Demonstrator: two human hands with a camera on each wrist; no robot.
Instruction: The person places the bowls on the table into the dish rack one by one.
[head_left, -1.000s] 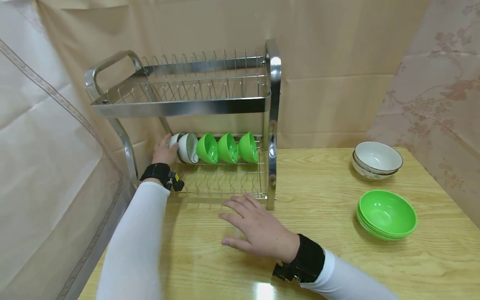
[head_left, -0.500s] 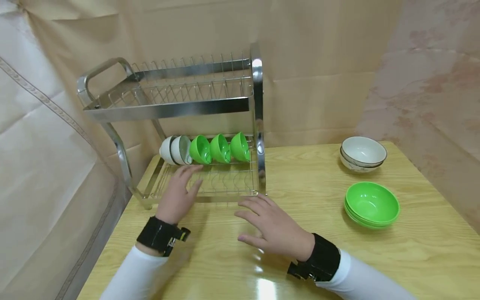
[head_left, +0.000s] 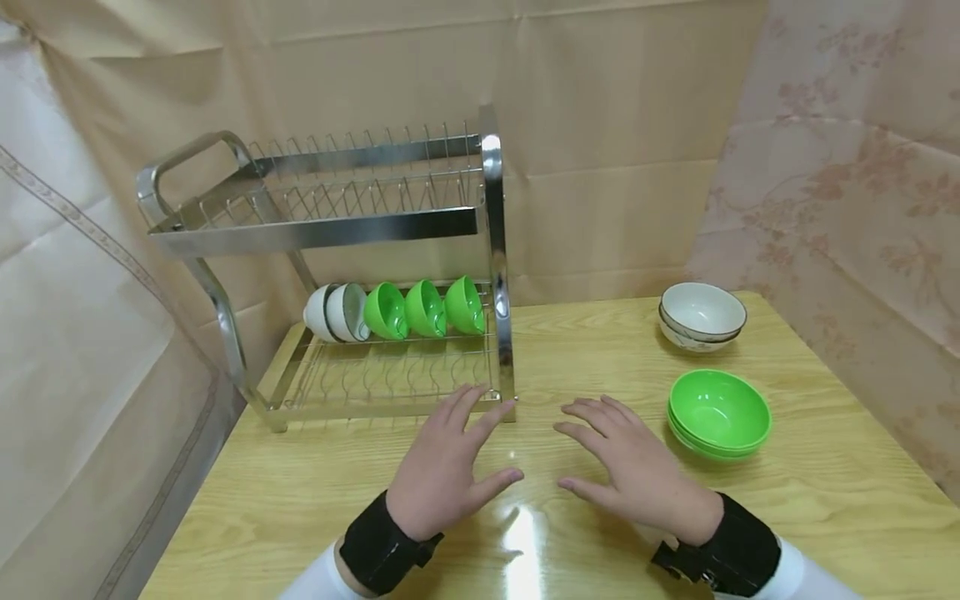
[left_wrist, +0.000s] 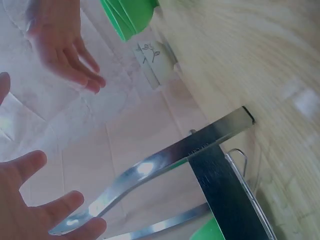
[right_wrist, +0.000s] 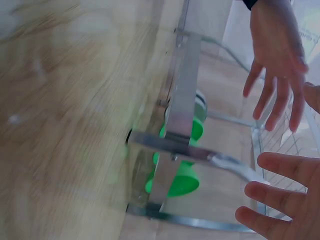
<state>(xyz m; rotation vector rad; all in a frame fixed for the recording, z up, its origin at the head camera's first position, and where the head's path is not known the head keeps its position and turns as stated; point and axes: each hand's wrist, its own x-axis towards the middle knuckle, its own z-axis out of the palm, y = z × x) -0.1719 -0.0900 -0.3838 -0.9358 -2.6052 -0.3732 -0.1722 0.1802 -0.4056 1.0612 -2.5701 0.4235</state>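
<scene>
My left hand (head_left: 442, 467), fingers spread and holding nothing, hovers over the table before the right front corner of the metal dish rack (head_left: 322, 232). To its right my right hand (head_left: 633, 462) is also spread, with nothing in it, just left of a stack of green bowls (head_left: 718, 410). Two white bowls (head_left: 347, 312) and three green bowls (head_left: 425, 310) stand on edge in a row along the rack's lower shelf. In the left wrist view the rack's leg (left_wrist: 145, 169) slants past my fingers; the right wrist view shows the rack side-on beyond both hands.
Behind the green stack sits a stack of white bowls (head_left: 702, 312) with dark rims. The rack's upper tier (head_left: 360, 179) has wire dividers and carries no dishes. Beige cloth (head_left: 600, 167) hangs behind the wooden table (head_left: 570, 350), with more cloth at both sides.
My left hand has let go of the leftmost white bowl on the lower shelf and come back toward the front and right. My right hand has shifted right. The head view has turned slightly right.
</scene>
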